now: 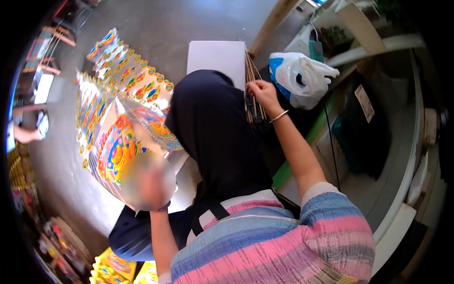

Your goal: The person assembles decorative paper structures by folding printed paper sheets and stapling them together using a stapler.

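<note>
My right hand (263,96) is closed at a bundle of thin wooden sticks (250,111), its thumb and fingers pinched together there; a bracelet circles that wrist. On the other side, my left hand (153,184) is covered by a round blur, so its fingers do not show. It lies at the near edge of a large decorated paper piece (116,144), printed in red, yellow and blue and folded into a peak. A long patterned strip (135,75) with scalloped gold edging spreads behind it.
Beyond my dark-clothed knee lies a white board (215,56). A white plastic bag (300,78) sits to the right, near a wooden pole (272,28) and a glass-sided case (373,128). Yellow printed packs (113,267) are at lower left.
</note>
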### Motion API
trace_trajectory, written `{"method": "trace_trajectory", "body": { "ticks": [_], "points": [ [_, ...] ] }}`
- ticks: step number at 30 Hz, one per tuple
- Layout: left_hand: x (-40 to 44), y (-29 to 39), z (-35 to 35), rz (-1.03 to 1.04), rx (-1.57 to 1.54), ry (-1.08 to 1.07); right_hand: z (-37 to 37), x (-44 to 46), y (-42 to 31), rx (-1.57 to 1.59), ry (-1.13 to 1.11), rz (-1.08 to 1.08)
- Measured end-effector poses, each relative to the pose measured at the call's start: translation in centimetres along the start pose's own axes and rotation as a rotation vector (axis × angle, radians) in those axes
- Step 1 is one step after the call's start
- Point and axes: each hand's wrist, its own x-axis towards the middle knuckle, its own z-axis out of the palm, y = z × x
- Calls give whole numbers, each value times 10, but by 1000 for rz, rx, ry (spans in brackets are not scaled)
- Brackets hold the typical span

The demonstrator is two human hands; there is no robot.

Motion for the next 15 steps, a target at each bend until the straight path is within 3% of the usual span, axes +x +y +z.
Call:
{"method": "trace_trajectory", "body": {
  "ticks": [3, 6, 8, 10, 11, 12, 13, 15],
  "points": [
    [12, 15, -13, -77, 20, -155, 3, -22, 91, -28, 55, 236],
    [11, 13, -7, 26, 114, -74, 14, -47, 129, -210, 63, 378],
    [10, 9, -4, -22, 149, -188, 26, -58, 132, -426, -12, 250],
    [-3, -2, 0, -29, 183, -209, 42, -61, 125, -476, -77, 284],
    [-7, 1, -1, -35, 201, -227, 50, -63, 122, -608, -5, 25],
    [-5, -1, 4, -116, 144, -258, 55, -53, 103, -678, -75, -12],
    [6, 6, 10, -177, -43, -81, 66, -44, 90, -715, 37, -175],
    [8, 13, 12, -78, 360, -159, 66, -33, 79, -687, -18, -78]
  ]
}}
